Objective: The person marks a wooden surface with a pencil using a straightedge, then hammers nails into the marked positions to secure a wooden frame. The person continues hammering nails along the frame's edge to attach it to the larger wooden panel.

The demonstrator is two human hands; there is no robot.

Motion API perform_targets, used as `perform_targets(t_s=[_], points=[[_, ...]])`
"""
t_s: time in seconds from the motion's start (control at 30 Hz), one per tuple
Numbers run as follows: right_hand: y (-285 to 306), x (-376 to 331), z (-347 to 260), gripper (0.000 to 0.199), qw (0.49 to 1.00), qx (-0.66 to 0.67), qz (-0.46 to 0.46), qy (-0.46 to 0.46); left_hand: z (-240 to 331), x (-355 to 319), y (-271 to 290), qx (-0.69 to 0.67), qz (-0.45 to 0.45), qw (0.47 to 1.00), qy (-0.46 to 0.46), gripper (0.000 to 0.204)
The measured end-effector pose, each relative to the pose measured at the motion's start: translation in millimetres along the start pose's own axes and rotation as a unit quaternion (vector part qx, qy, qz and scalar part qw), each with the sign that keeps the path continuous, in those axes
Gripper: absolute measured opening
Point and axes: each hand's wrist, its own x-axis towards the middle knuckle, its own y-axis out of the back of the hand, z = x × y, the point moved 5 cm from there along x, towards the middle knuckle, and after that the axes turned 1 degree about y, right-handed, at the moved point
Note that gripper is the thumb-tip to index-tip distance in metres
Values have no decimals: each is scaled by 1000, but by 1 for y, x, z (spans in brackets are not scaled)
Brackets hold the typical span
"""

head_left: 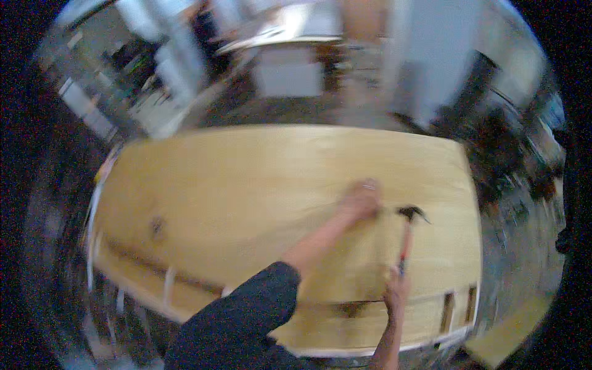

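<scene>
A large pale wooden panel (246,179) spreads out before me. In my right hand (398,288) is a claw hammer (406,237), gripped by its red and dark handle, its black head raised and pointing away from me. My left hand (362,200) reaches across to the right half of the panel, left of the hammer head. Its fingers look curled together against or just over the surface; blur hides what they pinch, if anything. A dark sleeve covers my left upper arm.
A small dark round spot or object (157,228) shows on the panel's left part. Slots and crosspieces (449,311) run along its near edge. Beyond stand a table (302,34) with pale sheets and a white block (288,77). Blurred clutter (493,145) lies at right.
</scene>
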Motion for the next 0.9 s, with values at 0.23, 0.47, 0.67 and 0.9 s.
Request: perform_targets(t_s=[0.23,0.47,0.67,0.9], points=[[-20,-158,88,29,973,227,-35,-38,29,-258,66,-75,-47,987,-133,46],[-48,-250,113,27,988,135,-74,-14,-136,-526,185,-259,150,871,389,27],[-107,-295,118,25,984,148,-91,38,-300,-650,266,-158,306,770,536,29],[-181,-320,111,23,987,97,-78,101,-403,-631,276,-15,141,817,558,29]])
